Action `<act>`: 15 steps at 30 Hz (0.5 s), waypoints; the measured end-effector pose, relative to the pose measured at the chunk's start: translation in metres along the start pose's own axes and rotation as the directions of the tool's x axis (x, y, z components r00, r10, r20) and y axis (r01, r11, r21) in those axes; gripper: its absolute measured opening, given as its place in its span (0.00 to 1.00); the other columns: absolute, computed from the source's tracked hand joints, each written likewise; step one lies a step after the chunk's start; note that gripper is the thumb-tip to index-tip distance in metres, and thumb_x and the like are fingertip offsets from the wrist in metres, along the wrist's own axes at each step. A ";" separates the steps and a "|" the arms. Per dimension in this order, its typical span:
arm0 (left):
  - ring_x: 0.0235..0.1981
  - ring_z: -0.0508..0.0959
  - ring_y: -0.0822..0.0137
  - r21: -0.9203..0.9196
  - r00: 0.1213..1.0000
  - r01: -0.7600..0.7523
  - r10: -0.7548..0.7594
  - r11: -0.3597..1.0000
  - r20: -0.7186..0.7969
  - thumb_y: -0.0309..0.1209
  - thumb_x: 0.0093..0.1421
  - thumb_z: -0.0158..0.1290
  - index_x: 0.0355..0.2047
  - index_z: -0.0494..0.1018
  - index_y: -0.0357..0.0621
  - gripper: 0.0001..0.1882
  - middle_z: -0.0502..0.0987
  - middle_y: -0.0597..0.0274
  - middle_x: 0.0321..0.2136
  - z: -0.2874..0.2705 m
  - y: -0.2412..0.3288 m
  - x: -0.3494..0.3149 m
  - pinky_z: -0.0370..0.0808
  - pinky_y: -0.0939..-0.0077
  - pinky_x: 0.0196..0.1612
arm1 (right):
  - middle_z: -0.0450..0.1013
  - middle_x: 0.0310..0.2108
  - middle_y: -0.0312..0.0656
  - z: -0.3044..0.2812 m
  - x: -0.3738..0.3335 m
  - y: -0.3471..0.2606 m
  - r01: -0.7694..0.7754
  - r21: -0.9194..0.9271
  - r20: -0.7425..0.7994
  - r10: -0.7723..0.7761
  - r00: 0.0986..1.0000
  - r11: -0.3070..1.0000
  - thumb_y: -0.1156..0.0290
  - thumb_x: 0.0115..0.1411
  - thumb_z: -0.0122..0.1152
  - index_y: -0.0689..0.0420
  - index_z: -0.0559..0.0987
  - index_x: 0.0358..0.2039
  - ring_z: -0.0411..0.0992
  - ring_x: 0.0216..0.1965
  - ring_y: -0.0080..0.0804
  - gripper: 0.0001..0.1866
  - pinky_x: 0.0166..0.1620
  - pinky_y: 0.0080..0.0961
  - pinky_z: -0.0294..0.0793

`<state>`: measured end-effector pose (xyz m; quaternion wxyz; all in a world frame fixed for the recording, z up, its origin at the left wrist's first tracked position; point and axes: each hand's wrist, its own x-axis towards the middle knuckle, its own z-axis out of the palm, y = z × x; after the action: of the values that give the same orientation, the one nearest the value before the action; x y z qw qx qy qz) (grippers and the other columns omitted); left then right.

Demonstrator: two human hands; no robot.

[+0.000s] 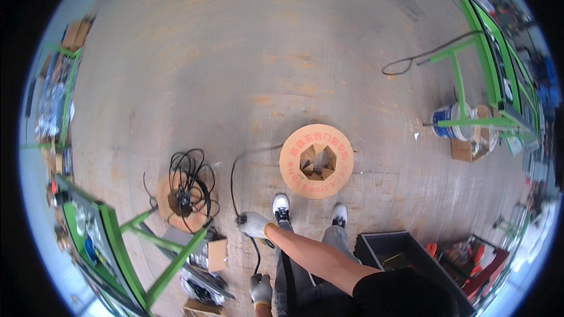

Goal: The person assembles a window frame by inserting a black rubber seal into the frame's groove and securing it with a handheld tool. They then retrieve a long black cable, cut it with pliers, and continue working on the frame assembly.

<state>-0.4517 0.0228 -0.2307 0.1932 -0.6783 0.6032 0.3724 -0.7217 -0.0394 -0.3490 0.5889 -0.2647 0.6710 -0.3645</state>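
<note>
A cardboard reel (288, 173) lies flat on the floor just beyond my shoes, with folded flaps around its centre hole. From its left side a thin black strip (232, 185) runs out, curves toward me and passes to my hands. My right hand (255, 224), in a white knit glove, reaches across to the left and is closed on the strip. Something small and dark shows under that wrist; I cannot make out what it is. Lower down, my gloved left hand (260, 289) is closed around the strip's nearer stretch.
A second cardboard reel (166, 208) at left carries a tangle of black cord (191, 185). Green-framed tables (111, 240) stand at left and right. A dark crate (390, 243) and a red toolbox (484, 270) sit at lower right. A bucket (452, 122) stands under the right table.
</note>
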 end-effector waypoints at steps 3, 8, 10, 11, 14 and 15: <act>0.39 0.81 0.62 -0.287 0.992 0.121 -0.105 0.950 0.071 0.38 0.62 0.62 0.49 0.80 0.34 0.21 0.84 0.52 0.39 0.027 -0.017 -0.018 0.78 0.66 0.44 | 0.82 0.34 0.59 -0.011 -0.070 0.037 -0.164 -0.055 0.039 0.166 0.985 0.985 0.63 0.56 0.62 0.61 0.84 0.35 0.78 0.33 0.52 0.14 0.43 0.45 0.77; 0.35 0.82 0.65 -0.325 0.999 0.046 -0.053 0.944 -0.013 0.37 0.65 0.62 0.49 0.80 0.36 0.19 0.85 0.55 0.37 0.064 -0.003 -0.076 0.79 0.68 0.40 | 0.86 0.35 0.48 -0.112 -0.184 0.148 -0.238 -0.473 0.216 0.374 0.902 0.848 0.53 0.58 0.65 0.54 0.89 0.34 0.83 0.35 0.43 0.18 0.43 0.39 0.80; 0.47 0.85 0.56 -0.206 0.998 0.040 -0.047 0.978 -0.030 0.41 0.67 0.61 0.53 0.80 0.36 0.22 0.87 0.47 0.46 0.070 0.020 -0.117 0.80 0.63 0.51 | 0.85 0.32 0.50 -0.129 -0.224 0.182 -0.456 -0.269 0.223 0.515 0.828 0.849 0.57 0.60 0.64 0.59 0.89 0.35 0.83 0.32 0.44 0.18 0.41 0.41 0.80; 0.51 0.86 0.51 -0.212 0.999 0.023 -0.032 0.977 -0.039 0.44 0.65 0.62 0.53 0.81 0.35 0.26 0.87 0.43 0.48 0.070 0.034 -0.137 0.80 0.61 0.56 | 0.84 0.30 0.50 -0.132 -0.244 0.196 -0.633 0.137 0.220 0.600 0.769 0.762 0.65 0.60 0.66 0.63 0.88 0.33 0.81 0.28 0.45 0.13 0.35 0.41 0.80; 0.53 0.86 0.47 -0.148 0.999 0.005 0.002 0.989 0.045 0.47 0.65 0.61 0.56 0.80 0.35 0.29 0.85 0.39 0.51 0.067 0.077 -0.179 0.80 0.60 0.58 | 0.81 0.28 0.47 -0.142 -0.281 0.229 -0.574 0.568 0.165 0.601 0.782 0.590 0.77 0.60 0.68 0.64 0.84 0.35 0.80 0.26 0.42 0.04 0.31 0.39 0.80; 0.54 0.85 0.49 -0.140 0.995 0.043 -0.031 0.989 0.090 0.48 0.65 0.61 0.58 0.79 0.36 0.30 0.85 0.40 0.52 0.064 0.086 -0.191 0.79 0.61 0.60 | 0.82 0.28 0.46 -0.144 -0.291 0.238 -0.578 0.627 0.214 0.597 0.773 0.523 0.75 0.62 0.67 0.63 0.84 0.36 0.80 0.26 0.41 0.05 0.32 0.39 0.80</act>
<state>-0.5507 0.1802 -0.1152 0.1777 -0.6844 0.5534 0.4401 -0.7973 0.3553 -0.3600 0.7209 0.2083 0.5538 -0.3609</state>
